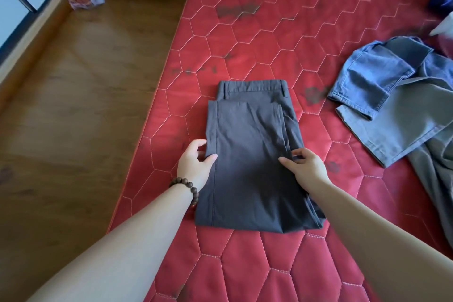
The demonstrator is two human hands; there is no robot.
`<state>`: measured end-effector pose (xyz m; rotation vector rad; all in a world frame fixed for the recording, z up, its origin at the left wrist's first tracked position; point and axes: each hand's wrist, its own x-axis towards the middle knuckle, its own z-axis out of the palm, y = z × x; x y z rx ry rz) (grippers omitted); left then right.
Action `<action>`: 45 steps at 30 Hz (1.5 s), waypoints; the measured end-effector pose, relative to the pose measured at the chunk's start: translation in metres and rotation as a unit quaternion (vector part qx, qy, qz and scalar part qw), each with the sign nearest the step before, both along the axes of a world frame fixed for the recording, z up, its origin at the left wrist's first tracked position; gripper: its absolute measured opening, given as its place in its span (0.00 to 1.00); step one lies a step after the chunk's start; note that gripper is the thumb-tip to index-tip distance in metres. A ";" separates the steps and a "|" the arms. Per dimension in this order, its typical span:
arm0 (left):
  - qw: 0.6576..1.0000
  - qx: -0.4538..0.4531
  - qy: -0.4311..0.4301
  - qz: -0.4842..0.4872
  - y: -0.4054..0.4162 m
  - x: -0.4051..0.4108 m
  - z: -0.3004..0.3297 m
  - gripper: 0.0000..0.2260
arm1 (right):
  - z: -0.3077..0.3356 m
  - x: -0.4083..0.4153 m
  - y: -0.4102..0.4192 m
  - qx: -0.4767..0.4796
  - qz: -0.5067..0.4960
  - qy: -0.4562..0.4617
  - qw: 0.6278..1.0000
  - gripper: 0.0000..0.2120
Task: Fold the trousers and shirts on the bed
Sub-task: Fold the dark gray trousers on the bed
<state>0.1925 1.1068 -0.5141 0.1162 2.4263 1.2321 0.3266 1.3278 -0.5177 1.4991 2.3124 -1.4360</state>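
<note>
The dark trousers [250, 159] lie folded at the near edge of the bed [269, 27]. At 9 and 3 o'clock, left hand [195, 164] and right hand [306, 167] pinch their side edges; uneven pulling could skew the layers.

Dark grey trousers [250, 154]; red hexagon-quilted mattress [257, 32].

Left of and beyond the folded trousers [250, 154] bare mattress [245, 32] lies open; right, crumpled clothes [392, 95] block.
</note>
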 end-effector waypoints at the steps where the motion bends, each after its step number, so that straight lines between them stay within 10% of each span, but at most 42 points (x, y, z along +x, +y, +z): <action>1: 1.000 0.006 -0.008 0.001 0.005 -0.004 0.000 0.16 | -0.002 -0.003 0.001 0.002 0.002 -0.002 1.000 0.17; 15: 0.997 -0.005 -0.031 -0.066 0.027 -0.042 0.003 0.16 | -0.006 -0.020 0.019 -0.145 -0.038 0.068 0.986 0.04; 32: 0.998 0.001 0.047 -0.029 0.040 -0.055 -0.005 0.18 | -0.001 -0.051 0.027 0.012 -0.029 0.066 0.997 0.05; 34: 1.000 0.011 -0.003 -0.027 0.038 -0.053 -0.005 0.06 | -0.004 -0.050 0.028 0.011 -0.016 0.022 1.000 0.07; 37: 0.994 0.049 -0.095 -0.032 0.027 -0.046 -0.007 0.18 | -0.005 -0.048 0.028 0.006 -0.013 0.013 1.000 0.08; 45: 0.999 -0.010 -0.048 -0.001 0.053 -0.047 -0.009 0.15 | -0.008 -0.041 0.023 0.088 -0.062 0.016 0.994 0.08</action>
